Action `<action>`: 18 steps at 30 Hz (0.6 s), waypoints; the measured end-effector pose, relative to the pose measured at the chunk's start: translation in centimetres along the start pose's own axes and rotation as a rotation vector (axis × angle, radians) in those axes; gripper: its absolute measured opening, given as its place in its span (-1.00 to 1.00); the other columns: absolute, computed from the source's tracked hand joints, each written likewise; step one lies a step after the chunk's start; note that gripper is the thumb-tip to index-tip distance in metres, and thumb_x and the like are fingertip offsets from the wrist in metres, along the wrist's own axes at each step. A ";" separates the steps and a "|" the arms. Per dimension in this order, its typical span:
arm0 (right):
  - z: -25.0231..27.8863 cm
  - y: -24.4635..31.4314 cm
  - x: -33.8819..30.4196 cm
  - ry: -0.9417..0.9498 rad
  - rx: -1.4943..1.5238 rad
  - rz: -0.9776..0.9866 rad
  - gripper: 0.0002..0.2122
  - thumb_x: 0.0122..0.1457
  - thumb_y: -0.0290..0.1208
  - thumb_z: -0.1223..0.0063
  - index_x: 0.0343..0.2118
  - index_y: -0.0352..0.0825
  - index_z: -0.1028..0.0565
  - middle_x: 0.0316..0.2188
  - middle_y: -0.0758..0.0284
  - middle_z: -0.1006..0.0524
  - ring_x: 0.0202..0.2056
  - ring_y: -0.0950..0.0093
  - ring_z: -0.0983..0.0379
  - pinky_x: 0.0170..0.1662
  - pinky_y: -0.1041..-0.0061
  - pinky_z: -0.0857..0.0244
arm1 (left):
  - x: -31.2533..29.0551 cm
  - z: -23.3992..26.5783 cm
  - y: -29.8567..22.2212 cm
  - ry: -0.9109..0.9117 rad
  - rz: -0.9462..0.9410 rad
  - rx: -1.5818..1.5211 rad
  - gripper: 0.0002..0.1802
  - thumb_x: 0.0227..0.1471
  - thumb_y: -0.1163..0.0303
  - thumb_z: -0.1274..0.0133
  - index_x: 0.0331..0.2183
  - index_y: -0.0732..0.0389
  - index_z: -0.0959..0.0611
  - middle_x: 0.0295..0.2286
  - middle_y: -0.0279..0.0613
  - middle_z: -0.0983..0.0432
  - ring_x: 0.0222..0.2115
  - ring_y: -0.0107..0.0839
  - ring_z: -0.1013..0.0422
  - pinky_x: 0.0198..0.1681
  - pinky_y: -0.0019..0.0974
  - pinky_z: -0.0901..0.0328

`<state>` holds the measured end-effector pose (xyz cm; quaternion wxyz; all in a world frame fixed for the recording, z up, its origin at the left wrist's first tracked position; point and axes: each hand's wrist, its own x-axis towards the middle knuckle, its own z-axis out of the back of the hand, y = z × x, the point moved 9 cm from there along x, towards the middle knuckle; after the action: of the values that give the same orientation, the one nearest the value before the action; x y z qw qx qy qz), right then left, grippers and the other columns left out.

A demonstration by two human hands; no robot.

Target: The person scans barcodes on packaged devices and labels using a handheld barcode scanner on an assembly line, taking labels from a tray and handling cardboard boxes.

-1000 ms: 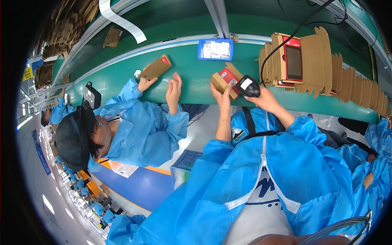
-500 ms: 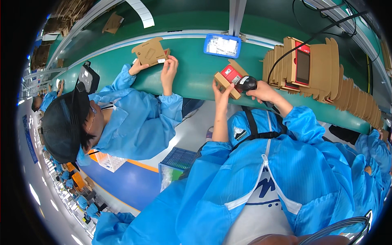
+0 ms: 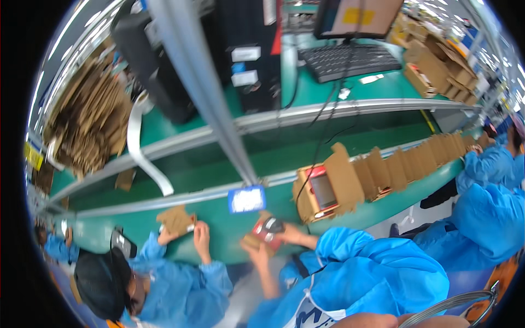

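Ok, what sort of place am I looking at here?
Most likely a packing line in a factory: open cardboard boxes stand in a row along a long green bench, the person's right hand holds a black scanner, and people beside the bench wear matching blue jackets.

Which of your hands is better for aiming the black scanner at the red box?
Probably the right hand: it holds the black scanner right by the red box, while the left hand holds the cardboard carton.
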<state>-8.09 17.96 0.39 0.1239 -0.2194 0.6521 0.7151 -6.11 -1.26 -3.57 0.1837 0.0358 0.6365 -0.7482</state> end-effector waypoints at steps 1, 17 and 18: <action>-0.1 -0.3 -0.3 0.002 0.033 -0.023 -0.47 -0.02 -0.28 -0.23 0.01 -0.35 -0.34 -0.38 0.28 -0.54 -0.60 0.57 -0.44 -0.52 0.54 -0.36 | 0.3 0.3 0.6 -0.012 0.004 -0.019 -0.01 -0.11 0.49 -0.07 0.26 0.21 0.11 0.18 0.21 0.01 0.19 0.02 -0.04 0.24 -0.08 0.04; -0.8 2.3 -2.2 0.012 -0.069 0.217 -0.44 -0.01 -0.30 -0.29 0.02 -0.40 -0.33 -0.35 0.31 -0.53 -0.44 0.61 -0.42 -0.42 0.53 -0.38 | 5.6 -5.9 2.5 -0.024 -0.096 -0.591 -0.46 0.11 0.05 0.13 -0.24 0.41 -0.59 -0.36 -0.07 -0.57 -0.32 -0.26 -0.48 -0.14 -0.24 -0.36; -1.4 1.2 -2.5 0.130 0.097 0.057 -0.50 0.01 -0.30 -0.28 -0.02 -0.39 -0.36 -0.37 0.33 -0.53 -0.47 0.63 -0.42 -0.46 0.61 -0.35 | 5.9 -5.8 2.8 0.025 -0.064 -0.413 -0.49 0.17 0.11 0.16 -0.15 0.41 -0.54 -0.22 0.02 -0.51 -0.17 -0.21 -0.43 -0.01 -0.22 -0.26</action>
<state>-6.31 16.75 2.58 0.0713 -0.2406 0.6986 0.6701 -11.75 2.62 -8.98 0.1555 -0.0136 0.7794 -0.6068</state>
